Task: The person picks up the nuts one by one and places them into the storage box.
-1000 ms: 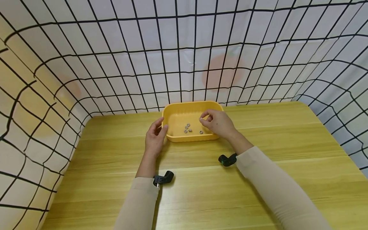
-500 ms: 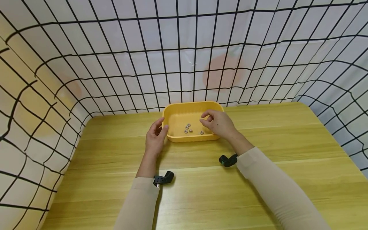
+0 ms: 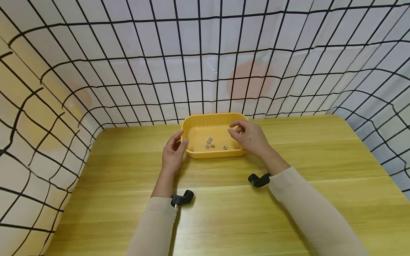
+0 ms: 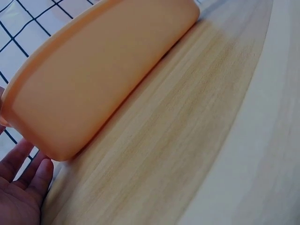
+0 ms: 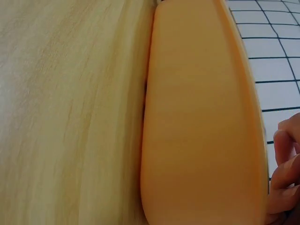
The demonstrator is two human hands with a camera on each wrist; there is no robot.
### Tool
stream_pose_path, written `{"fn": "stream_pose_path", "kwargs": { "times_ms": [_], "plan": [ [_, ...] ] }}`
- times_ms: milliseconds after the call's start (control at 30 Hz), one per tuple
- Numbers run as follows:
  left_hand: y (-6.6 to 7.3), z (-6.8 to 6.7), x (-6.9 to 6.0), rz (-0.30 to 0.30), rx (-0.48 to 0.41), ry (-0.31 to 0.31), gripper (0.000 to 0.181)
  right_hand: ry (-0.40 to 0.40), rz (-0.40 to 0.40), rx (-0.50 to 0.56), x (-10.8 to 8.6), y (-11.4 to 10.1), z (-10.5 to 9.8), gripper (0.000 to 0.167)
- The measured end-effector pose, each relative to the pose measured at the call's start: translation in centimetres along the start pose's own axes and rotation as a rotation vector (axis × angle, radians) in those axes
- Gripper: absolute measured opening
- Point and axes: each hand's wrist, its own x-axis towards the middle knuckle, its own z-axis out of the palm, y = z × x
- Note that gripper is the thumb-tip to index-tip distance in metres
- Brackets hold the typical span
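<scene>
A yellow plastic tray point(image 3: 217, 154) sits at the back of the wooden table, with several small ring-shaped metal nuts point(image 3: 208, 142) on its floor. One nut point(image 3: 225, 147) lies apart, nearer the front right. My left hand point(image 3: 173, 156) grips the tray's left end, thumb by the rim; in the left wrist view its fingers point(image 4: 40, 180) are around the tray's corner. Above the tray's right end is my right hand point(image 3: 251, 138), thumb and index finger separated, with nothing visible between them. In the right wrist view, part of that hand point(image 5: 286, 173) shows beyond the tray's rim.
A black wire grid point(image 3: 209, 55) stands behind the tray and along both sides, backed by white sheeting. The wooden table point(image 3: 217, 217) extends in front and to either side. Both wrists carry black camera mounts point(image 3: 258, 180).
A small shiny piece between my right thumb and index finger one second ago is no longer visible. The right hand has shifted slightly right. My left hand stays at the tray.
</scene>
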Motion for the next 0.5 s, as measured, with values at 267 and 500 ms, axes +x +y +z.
{"fn": "stream_pose_path", "kwargs": {
  "times_ms": [267,500],
  "plan": [
    [-0.2,-0.1,0.2,0.003,-0.003,0.008,0.046,0.130,-0.016,0.105,-1.3,1.6,-1.1,0.018],
    [-0.2,-0.4,0.3,0.010,0.005,0.016,0.048,0.189,0.014,0.105,-1.8,3.4,-2.2,0.018]
  ]
}}
